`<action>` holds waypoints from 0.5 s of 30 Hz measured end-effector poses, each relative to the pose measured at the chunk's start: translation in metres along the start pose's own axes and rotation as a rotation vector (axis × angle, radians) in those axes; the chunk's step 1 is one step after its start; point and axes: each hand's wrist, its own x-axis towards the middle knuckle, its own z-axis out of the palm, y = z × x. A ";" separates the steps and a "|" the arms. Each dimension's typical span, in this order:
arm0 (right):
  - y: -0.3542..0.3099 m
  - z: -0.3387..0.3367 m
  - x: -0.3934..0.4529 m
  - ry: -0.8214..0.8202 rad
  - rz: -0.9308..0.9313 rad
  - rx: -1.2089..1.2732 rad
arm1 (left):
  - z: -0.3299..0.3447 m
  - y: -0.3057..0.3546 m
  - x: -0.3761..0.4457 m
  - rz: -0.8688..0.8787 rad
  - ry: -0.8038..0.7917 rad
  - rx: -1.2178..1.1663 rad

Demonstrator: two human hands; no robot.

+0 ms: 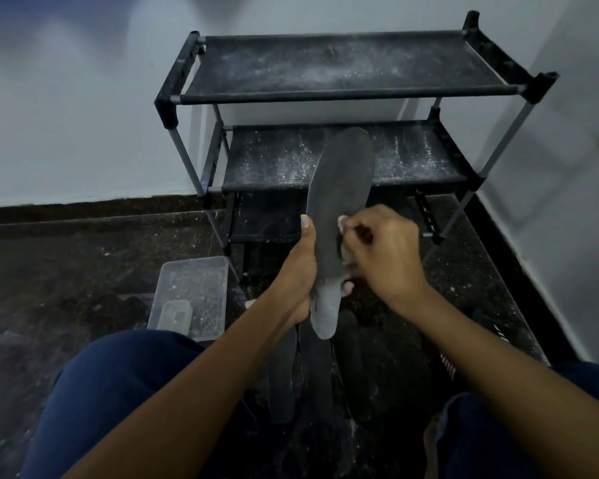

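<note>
A dark grey shoe insole (339,188) stands up in front of me, toe end pointing away and pale heel end down. My left hand (300,271) grips its lower left edge, thumb lying up along the side, fingertips showing behind the right edge. My right hand (381,250) has curled fingers pressed against the insole's right side; whether it pinches something small there is hidden. Several more dark insoles (284,371) lie on the floor below my hands.
A black three-tier shoe rack (343,95), dusted with white powder, stands in the wall corner ahead. A clear plastic tub (191,295) with powder and a small lid inside sits on the dark speckled floor at left. My knees in blue trousers frame the bottom.
</note>
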 end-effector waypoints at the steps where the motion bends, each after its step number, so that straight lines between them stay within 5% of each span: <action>1: 0.003 -0.001 0.006 0.038 0.024 0.011 | 0.000 -0.001 0.001 -0.011 -0.018 -0.025; 6: 0.006 -0.004 0.009 0.069 0.093 0.057 | -0.007 -0.005 0.006 -0.037 -0.036 -0.021; 12: -0.002 0.002 -0.019 -0.154 0.120 0.036 | -0.015 -0.008 0.014 -0.019 0.063 0.063; 15: 0.008 -0.002 -0.003 -0.038 0.103 0.012 | -0.008 -0.007 0.009 -0.065 0.020 0.070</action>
